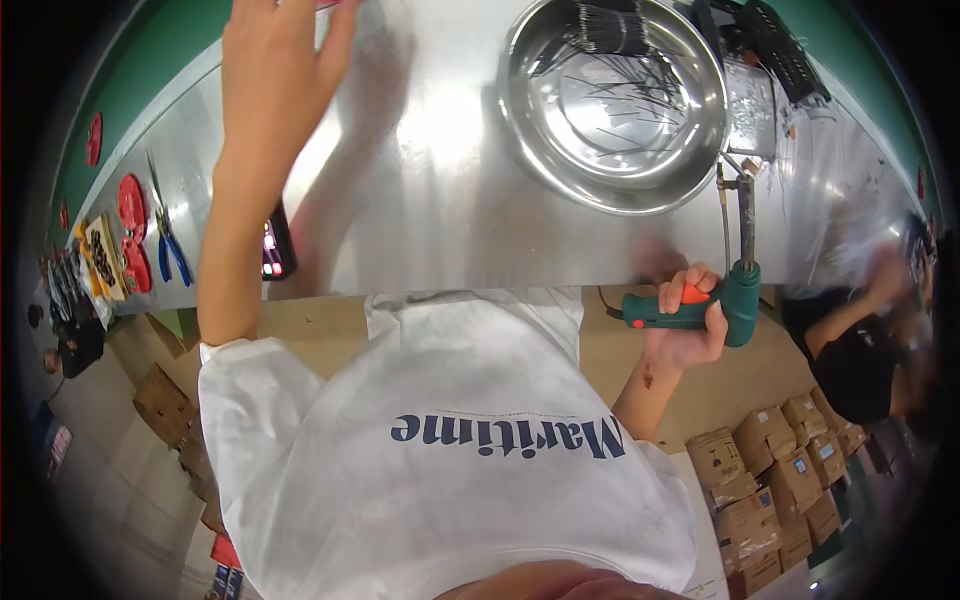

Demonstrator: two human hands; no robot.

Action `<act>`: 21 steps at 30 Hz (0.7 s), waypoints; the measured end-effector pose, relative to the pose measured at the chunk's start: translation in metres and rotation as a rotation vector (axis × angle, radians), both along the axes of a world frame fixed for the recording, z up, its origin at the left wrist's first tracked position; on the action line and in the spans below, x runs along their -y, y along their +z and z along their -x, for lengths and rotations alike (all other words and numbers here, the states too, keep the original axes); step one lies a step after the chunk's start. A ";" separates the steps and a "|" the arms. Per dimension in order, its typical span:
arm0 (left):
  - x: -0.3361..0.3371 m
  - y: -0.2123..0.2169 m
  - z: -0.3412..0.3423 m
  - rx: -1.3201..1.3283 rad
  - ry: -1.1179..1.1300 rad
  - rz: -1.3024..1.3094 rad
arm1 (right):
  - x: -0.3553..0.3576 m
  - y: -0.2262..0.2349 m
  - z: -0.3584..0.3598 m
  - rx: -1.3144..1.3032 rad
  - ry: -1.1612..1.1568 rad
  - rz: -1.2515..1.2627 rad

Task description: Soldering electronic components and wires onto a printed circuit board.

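Observation:
My right hand (pixel 693 318) is closed around the handle of a green soldering gun (pixel 742 305) with an orange trigger. Its metal tube and thin feed pipe point away from me, and the tip lies near the rim of a steel bowl (pixel 520 130). Inside the bowl are a bundle of thin black pins or wires (pixel 610 28) and several loose ones. My left hand (pixel 275 80) reaches over the far left of the table, its fingertips cut off by the upper edge. Something red (pixel 327 4) shows beside it, too little to name.
The metal table (pixel 450 225) has a phone (pixel 280 245) near its front edge. Blue-handled pliers (pixel 172 255) and red tape dispensers or cases (pixel 133 225) lie at left. Right of the bowl stands a black slotted rack (pixel 785 50). Another person (pixel 850 340) works at right, near cardboard boxes (pixel 790 470).

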State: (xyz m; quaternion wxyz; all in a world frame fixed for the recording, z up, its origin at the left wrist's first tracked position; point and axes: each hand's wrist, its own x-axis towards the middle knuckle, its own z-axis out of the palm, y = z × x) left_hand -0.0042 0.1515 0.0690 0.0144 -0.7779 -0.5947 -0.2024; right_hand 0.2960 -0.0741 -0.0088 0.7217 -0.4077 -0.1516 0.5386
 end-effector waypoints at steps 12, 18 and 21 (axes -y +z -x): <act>0.016 -0.046 -0.110 -0.164 -0.970 0.041 | -0.006 0.001 0.002 -0.048 -0.032 0.010; 0.019 -0.043 -0.122 -0.297 -0.981 -0.039 | -0.006 0.001 0.001 -0.054 -0.039 0.004; 0.021 -0.031 -0.117 -0.257 -0.996 0.034 | -0.004 0.003 0.001 -0.069 -0.032 0.004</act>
